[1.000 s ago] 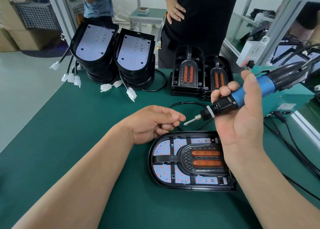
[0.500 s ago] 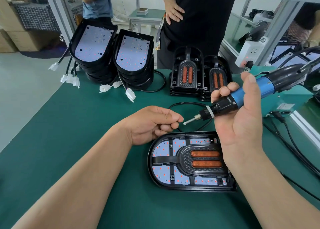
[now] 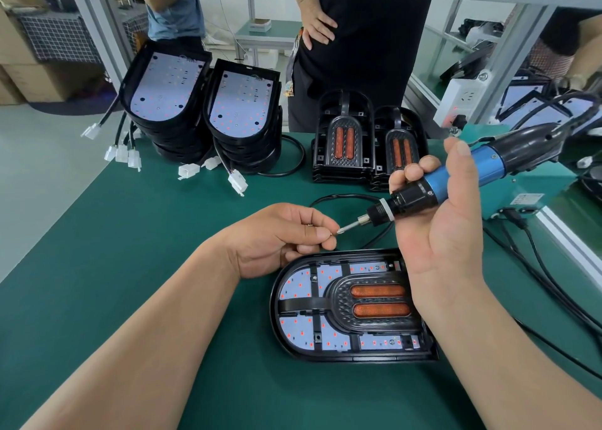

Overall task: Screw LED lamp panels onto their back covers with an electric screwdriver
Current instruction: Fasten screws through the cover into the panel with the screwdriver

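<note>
Green table (image 3: 130, 234) | lamp (image 3: 325, 315) at 5 o'clock | two panel stacks (image 3: 163, 87) at 11 (white plugs (image 3: 122, 152) trailing) | two cover stacks (image 3: 342, 142) at 12 | teal box (image 3: 527, 195) at 3, cables (image 3: 553, 283) beside

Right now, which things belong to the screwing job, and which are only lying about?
In use: electric screwdriver in the right hand; small piece, probably a screw, pinched by the left hand; lamp panel assembly.
Lying about: panel stacks; black cover stacks; white socket.
</note>
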`<state>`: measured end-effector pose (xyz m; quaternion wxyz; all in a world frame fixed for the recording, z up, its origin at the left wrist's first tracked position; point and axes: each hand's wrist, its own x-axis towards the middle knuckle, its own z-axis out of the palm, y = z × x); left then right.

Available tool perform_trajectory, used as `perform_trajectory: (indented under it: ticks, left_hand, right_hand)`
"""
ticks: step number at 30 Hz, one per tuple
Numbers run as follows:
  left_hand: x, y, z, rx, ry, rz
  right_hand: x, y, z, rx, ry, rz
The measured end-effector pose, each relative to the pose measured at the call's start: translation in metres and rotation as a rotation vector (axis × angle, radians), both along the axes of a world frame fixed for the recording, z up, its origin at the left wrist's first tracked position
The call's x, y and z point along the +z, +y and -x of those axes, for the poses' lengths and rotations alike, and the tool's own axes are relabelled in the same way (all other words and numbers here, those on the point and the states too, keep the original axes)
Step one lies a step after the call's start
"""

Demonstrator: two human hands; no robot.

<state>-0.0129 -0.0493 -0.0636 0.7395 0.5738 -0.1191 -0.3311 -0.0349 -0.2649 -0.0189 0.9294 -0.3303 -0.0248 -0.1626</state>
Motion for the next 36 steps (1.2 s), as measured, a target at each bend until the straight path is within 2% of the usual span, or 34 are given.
perform_trajectory:
  ticks: [36]
  left_hand:
    - [0.0043,-0.0016,0.0006,-0.006,-0.059,-0.051]
  right_hand:
    - [-0.0033,0.0014,-0.0015,0.021,-0.025,0.014]
